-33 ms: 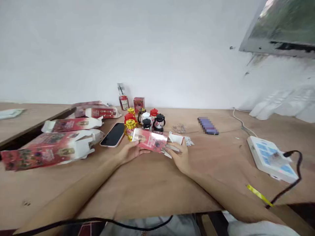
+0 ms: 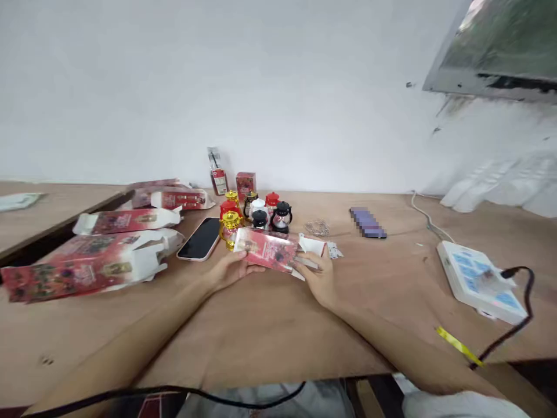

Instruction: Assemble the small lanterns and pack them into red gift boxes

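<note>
A red printed cardboard box (image 2: pixel 267 249) with white open flaps is held between my two hands above the table. My left hand (image 2: pixel 230 270) grips its left end, thumb on the front face. At the right end, by the open flaps, the fingers of my right hand (image 2: pixel 319 276) are closed on the box. Just behind it stand several small lanterns, among them a gold lantern (image 2: pixel 230 223), a black lantern (image 2: pixel 282 216), a red lantern (image 2: pixel 272 200) and a white lantern (image 2: pixel 257 205). The box partly hides the front ones.
Flattened red boxes (image 2: pixel 87 270) lie at the left, near a dark-screened phone (image 2: pixel 200 238). A closed red box (image 2: pixel 246 182) and a packaged bottle (image 2: pixel 219 177) stand by the wall. Wire rings (image 2: pixel 317 227), a purple phone (image 2: pixel 368 222) and a white power strip (image 2: pixel 478 278) are to the right.
</note>
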`<state>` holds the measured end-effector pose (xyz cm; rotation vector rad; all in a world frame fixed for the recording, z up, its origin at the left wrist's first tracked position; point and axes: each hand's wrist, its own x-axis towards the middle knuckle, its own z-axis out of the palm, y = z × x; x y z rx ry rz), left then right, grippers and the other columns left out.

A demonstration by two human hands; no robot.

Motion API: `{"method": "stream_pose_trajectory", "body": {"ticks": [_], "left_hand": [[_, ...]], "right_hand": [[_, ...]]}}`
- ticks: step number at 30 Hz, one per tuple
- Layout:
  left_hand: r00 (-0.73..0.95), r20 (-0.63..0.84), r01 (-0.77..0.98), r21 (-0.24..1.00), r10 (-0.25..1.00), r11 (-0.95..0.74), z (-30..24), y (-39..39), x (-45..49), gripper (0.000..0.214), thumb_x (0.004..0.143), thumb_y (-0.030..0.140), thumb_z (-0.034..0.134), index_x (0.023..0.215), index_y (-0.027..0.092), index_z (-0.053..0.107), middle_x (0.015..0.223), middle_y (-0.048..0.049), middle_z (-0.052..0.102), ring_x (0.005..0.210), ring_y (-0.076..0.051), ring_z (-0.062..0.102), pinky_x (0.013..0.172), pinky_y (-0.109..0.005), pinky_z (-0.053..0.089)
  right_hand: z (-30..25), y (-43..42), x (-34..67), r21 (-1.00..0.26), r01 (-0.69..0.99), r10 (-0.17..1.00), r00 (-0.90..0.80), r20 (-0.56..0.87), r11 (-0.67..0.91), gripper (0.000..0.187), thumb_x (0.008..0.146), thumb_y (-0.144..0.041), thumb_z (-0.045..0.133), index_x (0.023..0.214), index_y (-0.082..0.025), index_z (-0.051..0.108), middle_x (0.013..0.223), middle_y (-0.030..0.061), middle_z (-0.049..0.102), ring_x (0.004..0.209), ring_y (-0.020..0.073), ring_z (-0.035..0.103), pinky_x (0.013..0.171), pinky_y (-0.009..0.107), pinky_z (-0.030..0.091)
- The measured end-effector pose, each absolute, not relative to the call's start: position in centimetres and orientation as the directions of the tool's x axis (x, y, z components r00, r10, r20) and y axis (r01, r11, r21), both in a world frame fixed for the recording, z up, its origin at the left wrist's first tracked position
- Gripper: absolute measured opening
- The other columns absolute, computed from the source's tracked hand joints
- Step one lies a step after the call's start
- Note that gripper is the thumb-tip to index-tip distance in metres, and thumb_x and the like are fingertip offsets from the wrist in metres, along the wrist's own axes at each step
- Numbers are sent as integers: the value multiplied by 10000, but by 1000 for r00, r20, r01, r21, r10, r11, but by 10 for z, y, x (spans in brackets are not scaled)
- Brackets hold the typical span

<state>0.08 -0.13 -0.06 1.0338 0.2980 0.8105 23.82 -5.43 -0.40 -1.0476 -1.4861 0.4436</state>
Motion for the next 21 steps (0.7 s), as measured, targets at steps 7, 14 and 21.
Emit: {"method": "stream_pose_trajectory", "body": {"ticks": [7, 14, 21], "left_hand": [[620, 125, -337, 934, 774, 119, 5, -15, 3, 540, 662, 350, 757, 1154, 190, 604, 1112, -88, 692, 1125, -311, 597, 996, -489, 431], [414, 217, -388, 921, 884, -44, 35, -26, 1, 486, 676, 448, 696, 1091, 209, 614, 1033, -72, 713, 1048, -312, 637, 893, -466, 507], [95, 303, -271, 925, 948, -268, 85, -47, -27, 440, 667, 539, 688, 930, 191, 634, 901, -51, 720, 965, -298, 646, 842, -459, 537]], "right_hand": [[-1, -52, 239, -776, 311, 775, 158, 612, 549, 130, 789, -298, 629, 844, -263, 742, 1074, 56, 569, 1068, 241, 551, 951, 403, 441], [37, -49, 252, -693, 328, 642, 265, 720, 642, 127, 765, -337, 707, 688, -235, 699, 1246, 51, 480, 1071, 206, 531, 958, 405, 429], [91, -41, 271, -605, 222, 547, 272, 792, 765, 128, 822, -368, 653, 804, -242, 668, 971, 36, 619, 1026, 198, 583, 914, 393, 460]]}}
